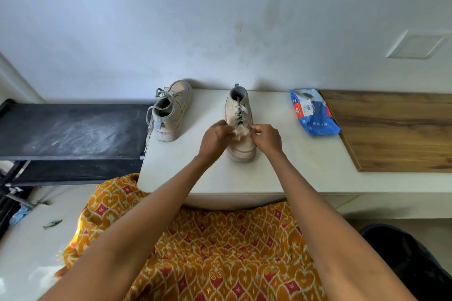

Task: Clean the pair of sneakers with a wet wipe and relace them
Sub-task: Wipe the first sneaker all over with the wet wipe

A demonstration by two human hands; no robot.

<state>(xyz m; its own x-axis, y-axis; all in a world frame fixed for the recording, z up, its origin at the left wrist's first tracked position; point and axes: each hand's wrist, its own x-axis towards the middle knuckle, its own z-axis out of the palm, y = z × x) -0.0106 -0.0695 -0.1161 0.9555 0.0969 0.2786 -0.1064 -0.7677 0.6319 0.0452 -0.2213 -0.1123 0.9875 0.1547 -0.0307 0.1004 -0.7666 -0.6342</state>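
Note:
Two beige sneakers with grey laces stand on a white table. The nearer sneaker points its toe at me, in the table's middle. Above its toe, my left hand and my right hand pinch a crumpled pale wet wipe between them, at the lower end of the lacing. The other sneaker stands at the table's back left with its heel toward me, and its loose laces hang over the left edge.
A blue wet-wipe pack lies at the back right of the table. A wooden board covers the surface further right. A dark dusty shelf stands to the left. A wall rises right behind the table.

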